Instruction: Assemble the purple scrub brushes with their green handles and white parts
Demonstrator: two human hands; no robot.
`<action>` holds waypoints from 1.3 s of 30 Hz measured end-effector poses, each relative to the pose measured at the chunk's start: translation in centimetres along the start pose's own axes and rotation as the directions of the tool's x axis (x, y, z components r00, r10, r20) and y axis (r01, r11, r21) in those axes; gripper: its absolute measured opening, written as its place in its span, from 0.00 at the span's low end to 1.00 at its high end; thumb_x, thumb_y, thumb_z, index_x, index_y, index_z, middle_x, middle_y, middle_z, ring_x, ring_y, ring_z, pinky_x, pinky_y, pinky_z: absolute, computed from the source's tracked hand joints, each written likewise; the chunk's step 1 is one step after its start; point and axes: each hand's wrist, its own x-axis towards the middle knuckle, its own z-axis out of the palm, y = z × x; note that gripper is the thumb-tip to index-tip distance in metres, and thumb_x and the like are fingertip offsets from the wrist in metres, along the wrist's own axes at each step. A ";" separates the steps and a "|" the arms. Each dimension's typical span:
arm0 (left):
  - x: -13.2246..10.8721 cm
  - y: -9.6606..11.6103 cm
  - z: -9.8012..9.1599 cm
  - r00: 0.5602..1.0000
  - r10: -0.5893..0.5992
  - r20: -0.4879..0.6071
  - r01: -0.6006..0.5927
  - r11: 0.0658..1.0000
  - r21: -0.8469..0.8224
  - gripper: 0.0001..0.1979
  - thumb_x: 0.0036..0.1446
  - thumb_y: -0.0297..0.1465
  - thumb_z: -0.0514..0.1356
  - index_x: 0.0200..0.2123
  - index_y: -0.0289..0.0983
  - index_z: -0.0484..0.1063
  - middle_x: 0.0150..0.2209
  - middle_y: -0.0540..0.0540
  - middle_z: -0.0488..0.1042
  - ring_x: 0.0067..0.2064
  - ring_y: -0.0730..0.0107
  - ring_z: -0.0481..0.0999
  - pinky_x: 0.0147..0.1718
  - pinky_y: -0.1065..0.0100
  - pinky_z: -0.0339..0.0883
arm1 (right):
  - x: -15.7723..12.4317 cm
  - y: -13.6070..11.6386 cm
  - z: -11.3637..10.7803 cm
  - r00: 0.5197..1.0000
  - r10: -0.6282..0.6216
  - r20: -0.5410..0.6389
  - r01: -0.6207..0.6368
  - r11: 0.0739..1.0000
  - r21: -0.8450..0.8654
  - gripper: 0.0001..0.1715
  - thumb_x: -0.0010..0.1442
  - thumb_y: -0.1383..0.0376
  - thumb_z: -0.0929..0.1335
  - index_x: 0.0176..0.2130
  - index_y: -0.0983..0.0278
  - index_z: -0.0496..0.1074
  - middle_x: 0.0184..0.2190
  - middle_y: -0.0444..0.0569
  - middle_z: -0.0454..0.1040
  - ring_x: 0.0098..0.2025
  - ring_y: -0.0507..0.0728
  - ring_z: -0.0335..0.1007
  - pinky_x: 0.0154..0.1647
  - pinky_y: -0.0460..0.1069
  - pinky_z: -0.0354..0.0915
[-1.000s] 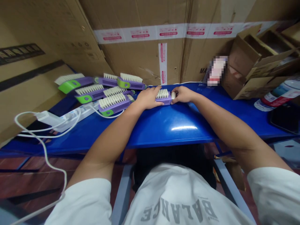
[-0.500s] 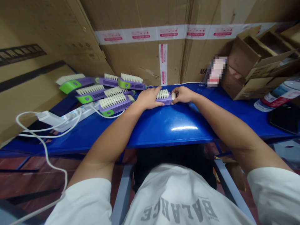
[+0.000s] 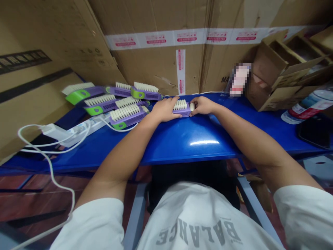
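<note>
A purple brush (image 3: 183, 113) with pale bristles facing up lies on the blue table. My left hand (image 3: 163, 109) is wrapped round its left part, thumb along the near side, so that end is hidden. At the brush's right end my right hand (image 3: 204, 105) pinches a small cream-coloured rounded piece (image 3: 192, 107); I cannot tell whether it is joined to the brush. To the left lie several similar purple brushes with green ends, among them a near one (image 3: 125, 115) and a far one (image 3: 146, 91), all bristles up.
A white power strip (image 3: 78, 133) with cables lies left on the blue table (image 3: 182, 142). Large cardboard boxes (image 3: 156, 66) stand behind. On the right are a divided carton (image 3: 273, 66), a pixelated packet (image 3: 239, 80), a plastic bottle (image 3: 307, 106) and a dark phone (image 3: 314, 132).
</note>
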 end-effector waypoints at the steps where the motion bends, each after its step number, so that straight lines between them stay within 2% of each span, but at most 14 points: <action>1: 0.0 0.0 0.0 1.000 0.000 0.000 0.000 1.000 0.000 0.51 0.71 0.50 0.72 0.86 0.38 0.56 0.79 0.31 0.73 0.76 0.36 0.76 0.72 0.49 0.71 | 0.0 0.0 0.0 1.000 -0.002 -0.001 0.002 1.000 0.002 0.37 0.49 0.67 0.88 0.58 0.68 0.87 0.42 0.50 0.89 0.43 0.63 0.85 0.53 0.56 0.81; 9: -0.1 0.1 -0.2 1.000 -0.005 0.010 0.005 1.000 -0.003 0.52 0.71 0.49 0.72 0.86 0.38 0.55 0.79 0.31 0.73 0.77 0.37 0.76 0.73 0.49 0.71 | 0.1 0.3 0.1 1.000 -0.005 0.001 0.005 1.000 0.020 0.37 0.49 0.67 0.88 0.57 0.68 0.86 0.43 0.51 0.89 0.45 0.64 0.86 0.55 0.57 0.82; 18: -0.1 0.0 -0.2 1.000 0.003 0.006 -0.002 1.000 -0.006 0.51 0.71 0.50 0.72 0.86 0.39 0.56 0.79 0.31 0.72 0.77 0.36 0.76 0.73 0.49 0.71 | -0.1 -0.2 -0.1 1.000 0.014 0.001 -0.014 1.000 -0.001 0.41 0.48 0.67 0.88 0.61 0.68 0.86 0.45 0.53 0.89 0.45 0.64 0.86 0.56 0.57 0.81; 28: -0.1 -0.1 -0.1 1.000 0.002 0.012 -0.002 1.000 -0.006 0.51 0.70 0.50 0.71 0.86 0.40 0.55 0.79 0.31 0.72 0.76 0.37 0.76 0.72 0.51 0.70 | -0.3 -0.2 -0.3 1.000 -0.004 0.021 0.005 1.000 -0.016 0.39 0.50 0.66 0.87 0.60 0.68 0.86 0.43 0.50 0.89 0.43 0.62 0.84 0.52 0.54 0.80; 39: -0.1 -0.1 0.0 1.000 0.005 0.002 -0.005 1.000 -0.018 0.51 0.70 0.50 0.72 0.86 0.41 0.56 0.79 0.32 0.72 0.76 0.36 0.76 0.73 0.49 0.70 | -0.3 -0.4 -0.2 1.000 0.016 0.010 -0.016 1.000 0.024 0.39 0.49 0.69 0.88 0.59 0.68 0.85 0.44 0.50 0.89 0.44 0.62 0.85 0.53 0.55 0.81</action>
